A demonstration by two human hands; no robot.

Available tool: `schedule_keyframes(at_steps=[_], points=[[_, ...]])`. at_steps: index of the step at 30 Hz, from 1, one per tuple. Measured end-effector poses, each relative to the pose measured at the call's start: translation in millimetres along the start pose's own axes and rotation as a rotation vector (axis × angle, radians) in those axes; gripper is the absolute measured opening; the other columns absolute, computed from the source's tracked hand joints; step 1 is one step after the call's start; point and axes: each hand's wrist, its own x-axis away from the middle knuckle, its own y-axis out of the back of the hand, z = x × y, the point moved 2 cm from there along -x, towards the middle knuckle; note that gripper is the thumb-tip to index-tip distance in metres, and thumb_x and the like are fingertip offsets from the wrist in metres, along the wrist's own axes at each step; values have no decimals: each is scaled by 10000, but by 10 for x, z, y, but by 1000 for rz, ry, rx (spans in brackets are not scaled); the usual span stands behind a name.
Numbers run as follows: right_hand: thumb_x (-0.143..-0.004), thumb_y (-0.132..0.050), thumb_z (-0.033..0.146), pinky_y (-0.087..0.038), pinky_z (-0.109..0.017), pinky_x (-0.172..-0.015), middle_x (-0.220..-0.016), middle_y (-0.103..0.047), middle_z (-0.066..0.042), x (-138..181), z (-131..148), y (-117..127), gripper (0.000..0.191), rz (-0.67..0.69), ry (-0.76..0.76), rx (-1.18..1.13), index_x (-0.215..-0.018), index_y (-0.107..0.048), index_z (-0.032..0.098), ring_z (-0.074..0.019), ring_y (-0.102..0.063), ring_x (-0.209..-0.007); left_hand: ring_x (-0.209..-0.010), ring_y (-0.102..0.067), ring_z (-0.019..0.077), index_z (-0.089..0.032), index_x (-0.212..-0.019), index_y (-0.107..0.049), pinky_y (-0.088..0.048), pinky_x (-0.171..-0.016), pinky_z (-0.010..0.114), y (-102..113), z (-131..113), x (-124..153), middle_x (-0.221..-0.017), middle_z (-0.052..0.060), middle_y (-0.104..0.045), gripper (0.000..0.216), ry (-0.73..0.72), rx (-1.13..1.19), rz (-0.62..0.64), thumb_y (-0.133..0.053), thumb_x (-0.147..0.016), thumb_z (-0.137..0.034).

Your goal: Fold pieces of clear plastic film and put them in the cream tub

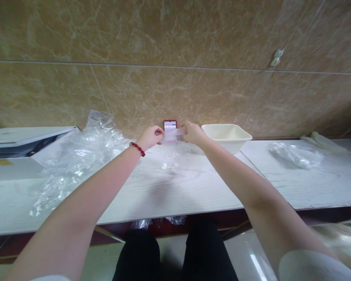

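Note:
Near the wall, my left hand (pixel 151 136) pinches one end of a small translucent plastic bag (pixel 172 135). My right hand (pixel 192 132) has its fingers closed on the bag's other end, so it stretches between both hands. Behind it stands a phone (pixel 170 125) in a red case with its screen lit, its lower part covered by the bag. More clear plastic (pixel 172 156) lies on the table just below my hands. Left of my left hand spreads a large heap of clear plastic bags (pixel 90 148).
A cream plastic basin (pixel 226 132) stands right of my right hand, against the marbled wall (pixel 140 89). An open white box (pixel 14 168) sits at the far left of the white table (pixel 175 195). Clear plastic bags (pixel 298 155) lie farther right.

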Motion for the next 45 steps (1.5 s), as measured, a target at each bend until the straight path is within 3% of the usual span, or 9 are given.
schedule_keyframes(at_steps=[3, 6, 13, 17, 25, 29, 38, 42, 45], points=[[-599, -483, 45, -396, -207, -614, -797, -601, -40, -130, -99, -36, 414, -118, 94, -4, -1001, -512, 136, -117, -528, -664, -674, -524, 117, -146, -687, -485, -489, -546, 261, -32, 40, -138, -719, 14, -515, 55, 100, 213, -67, -523, -650, -160], [-673, -443, 107, -380, -209, -637, -762, -598, -36, -254, -181, -92, 258, -187, 154, -16, -901, -562, 136, -115, -518, -672, -666, -528, 103, -150, -708, -480, -482, -590, 271, -48, 87, -284, -720, 4, -523, 67, 144, 351, -121, -518, -654, -142], [-755, -411, 250, -344, -196, -630, -686, -575, -16, -392, -283, -130, 238, -305, 173, 6, -853, -604, 152, -109, -503, -650, -777, -535, 121, -153, -745, -548, -426, -742, 280, 83, 210, -525, -753, 4, -575, 135, -157, 201, -284, -565, -639, -235], [-792, -378, 320, -334, -185, -638, -702, -580, -22, -341, -312, -143, 299, -319, 194, -24, -877, -606, 146, -105, -506, -668, -792, -539, 117, -149, -773, -552, -410, -768, 272, 121, 201, -466, -799, 17, -595, 167, -269, 103, -251, -556, -660, -273], [-809, -368, 279, -363, -184, -721, -881, -609, -30, -8, -390, -330, 288, -166, 241, -49, -973, -576, 166, -103, -534, -820, -772, -548, 121, -133, -811, -548, -423, -748, 265, 47, 371, -137, -835, 49, -601, 255, -237, 47, -87, -527, -687, -355], [-815, -366, 269, -370, -212, -784, -967, -603, -47, 262, -444, -540, 282, -111, 307, -86, -967, -580, 167, -112, -534, -896, -807, -549, 132, -138, -842, -546, -424, -764, 275, -79, 552, 121, -876, 61, -598, 273, -194, 6, 16, -498, -708, -371], [-835, -343, 256, -382, -247, -831, -1007, -587, -51, 971, -527, -988, 306, 194, 427, -71, -1062, -537, 186, -117, -518, -950, -806, -555, 151, -161, -810, -578, -434, -756, 278, -441, 911, 840, -856, 57, -607, 255, -118, -124, 181, -456, -735, -371], [-842, -327, 300, -348, -291, -882, -1081, -549, -70, 1242, -554, -1084, 333, 302, 431, 6, -1091, -527, 205, -140, -472, -1028, -792, -556, 145, -187, -813, -601, -436, -728, 263, -514, 928, 1117, -859, 39, -611, 255, -129, -185, 309, -436, -749, -370], [-838, -322, 340, -252, -405, -938, -1150, -505, -59, 1402, -529, -1055, 333, 353, 369, 90, -1092, -523, 260, -175, -412, -1095, -801, -552, 145, -207, -811, -625, -420, -748, 261, -516, 878, 1263, -846, 26, -624, 258, -204, -266, 425, -431, -755, -368]])
